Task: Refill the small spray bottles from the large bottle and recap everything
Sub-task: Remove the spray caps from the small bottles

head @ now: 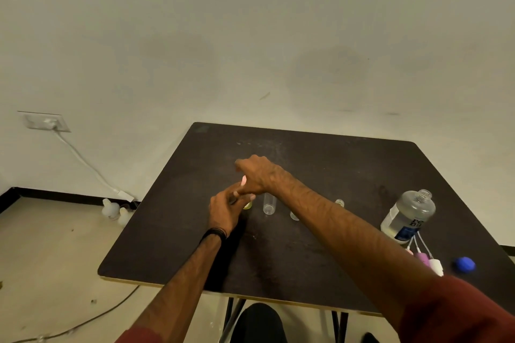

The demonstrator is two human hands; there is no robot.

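- Dark table (320,253) against a pale wall.
- Your left hand (223,210) grips a small bottle (247,205) mid-table.
- Your right hand (257,174) pinches a pink cap (243,180) above it.
- Big bottle (408,216) stands uncapped at the right edge.

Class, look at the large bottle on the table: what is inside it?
The large bottle, uncapped, holds clear liquid up to near its shoulder. Its label hides the lower contents.

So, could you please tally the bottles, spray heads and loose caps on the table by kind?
Large bottle, uncapped: 1
Small bottles (yellowish one at the hands, clear one, two partly behind the right forearm): 4
Loose spray heads: 3
Blue cap: 1
Total: 9
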